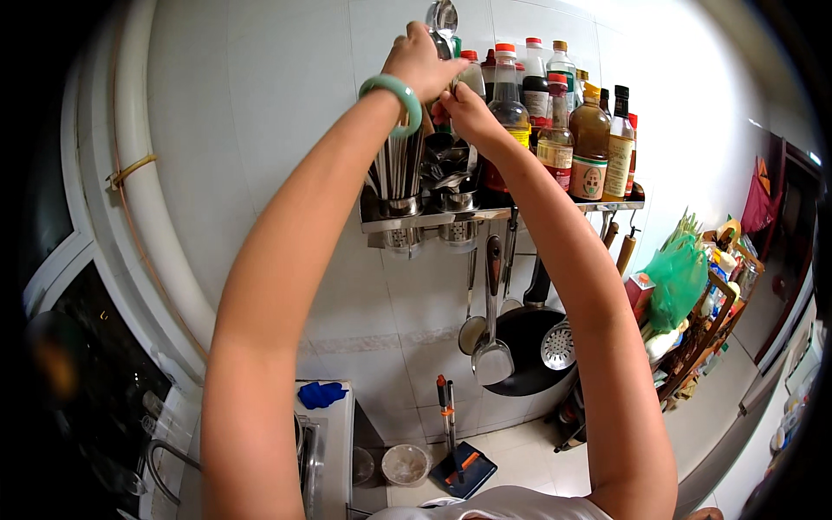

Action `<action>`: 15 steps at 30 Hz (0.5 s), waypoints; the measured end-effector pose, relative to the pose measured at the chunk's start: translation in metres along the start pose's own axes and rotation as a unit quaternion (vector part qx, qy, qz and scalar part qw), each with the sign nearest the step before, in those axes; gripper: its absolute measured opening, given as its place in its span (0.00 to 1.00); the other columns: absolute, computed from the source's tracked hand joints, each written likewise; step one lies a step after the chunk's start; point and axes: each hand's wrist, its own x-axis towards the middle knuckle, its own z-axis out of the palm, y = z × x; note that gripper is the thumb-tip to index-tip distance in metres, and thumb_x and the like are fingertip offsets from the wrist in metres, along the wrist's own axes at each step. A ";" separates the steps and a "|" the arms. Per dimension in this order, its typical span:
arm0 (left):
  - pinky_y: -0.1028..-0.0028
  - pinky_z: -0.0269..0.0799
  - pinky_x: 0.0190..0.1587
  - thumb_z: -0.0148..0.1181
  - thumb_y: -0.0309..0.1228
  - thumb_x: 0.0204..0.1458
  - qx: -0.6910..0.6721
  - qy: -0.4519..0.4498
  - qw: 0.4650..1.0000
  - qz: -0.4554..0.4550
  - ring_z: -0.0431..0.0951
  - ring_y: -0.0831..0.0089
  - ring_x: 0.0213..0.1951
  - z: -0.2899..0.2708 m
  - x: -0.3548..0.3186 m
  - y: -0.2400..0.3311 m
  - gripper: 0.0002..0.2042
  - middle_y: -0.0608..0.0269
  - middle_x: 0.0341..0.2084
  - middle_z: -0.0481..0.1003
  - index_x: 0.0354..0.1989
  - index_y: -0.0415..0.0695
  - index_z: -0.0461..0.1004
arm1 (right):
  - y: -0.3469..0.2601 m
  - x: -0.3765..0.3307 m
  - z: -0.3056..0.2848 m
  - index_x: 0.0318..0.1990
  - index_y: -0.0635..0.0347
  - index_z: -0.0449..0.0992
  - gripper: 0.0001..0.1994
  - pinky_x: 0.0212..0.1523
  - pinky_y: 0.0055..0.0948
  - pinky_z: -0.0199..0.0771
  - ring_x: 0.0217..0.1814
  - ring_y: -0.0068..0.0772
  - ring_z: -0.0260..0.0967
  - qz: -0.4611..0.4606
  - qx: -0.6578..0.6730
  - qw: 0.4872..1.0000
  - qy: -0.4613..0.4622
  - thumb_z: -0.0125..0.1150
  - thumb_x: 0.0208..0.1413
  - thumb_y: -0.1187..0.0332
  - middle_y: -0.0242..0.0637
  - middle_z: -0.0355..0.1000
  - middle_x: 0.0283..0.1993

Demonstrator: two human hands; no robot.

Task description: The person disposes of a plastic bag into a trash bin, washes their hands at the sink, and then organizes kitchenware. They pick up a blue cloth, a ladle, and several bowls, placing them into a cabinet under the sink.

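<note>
Above the wall rack, my left hand (420, 65), with a green bangle at the wrist, is closed around shiny metal spoons (442, 16) whose bowls point up. Just below it, my right hand (468, 114) is closed, its fingers pinched at the lower part of the spoons; the fingers partly hide the handles. Under my hands, a perforated metal holder (458, 230) contains more spoons and dark utensils. To its left, a similar holder (402, 237) is full of chopsticks (399, 172).
The metal rack (511, 212) carries several sauce bottles (591, 143) on the right. Below it hang a slotted skimmer (557, 347), a spatula (494, 362) and a black pan (530, 377). A counter with a blue cloth (321, 395) is lower left; a dustpan (465, 471) and bucket (406, 465) are on the floor.
</note>
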 end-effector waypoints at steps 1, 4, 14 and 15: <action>0.65 0.69 0.50 0.64 0.44 0.43 -0.002 0.039 0.999 -0.004 0.75 0.57 0.45 0.007 0.012 -0.006 0.36 0.44 0.41 0.74 0.58 0.39 0.59 | -0.005 -0.001 0.002 0.32 0.67 0.60 0.10 0.34 0.28 0.70 0.31 0.29 0.71 0.006 -0.016 1.000 -0.015 0.42 0.63 0.68 0.43 0.74 0.28; 0.67 0.66 0.55 0.68 0.43 0.41 -0.084 0.022 0.993 -0.076 0.71 0.54 0.51 0.002 0.028 0.011 0.45 0.39 0.51 0.65 0.63 0.45 0.45 | 0.017 -0.001 -0.006 0.33 0.69 0.63 0.11 0.36 0.27 0.71 0.33 0.29 0.72 -0.029 -0.006 0.997 -0.069 0.45 0.62 0.68 0.43 0.75 0.30; 0.76 0.72 0.43 0.58 0.21 0.50 -0.285 -0.091 0.954 0.019 0.77 0.75 0.38 0.064 0.049 -0.027 0.12 0.62 0.34 0.77 0.44 0.44 0.74 | -0.011 -0.027 -0.015 0.34 0.63 0.72 0.10 0.39 0.38 0.69 0.35 0.46 0.73 -0.028 -0.295 0.944 -0.145 0.56 0.55 0.64 0.44 0.75 0.29; 0.76 0.72 0.41 0.56 0.21 0.51 -0.233 -0.108 0.966 0.042 0.77 0.76 0.35 0.065 0.044 -0.026 0.11 0.64 0.29 0.77 0.43 0.43 0.74 | -0.012 -0.029 -0.015 0.34 0.62 0.72 0.09 0.39 0.38 0.69 0.36 0.46 0.73 -0.046 -0.308 0.938 -0.150 0.56 0.54 0.65 0.44 0.75 0.29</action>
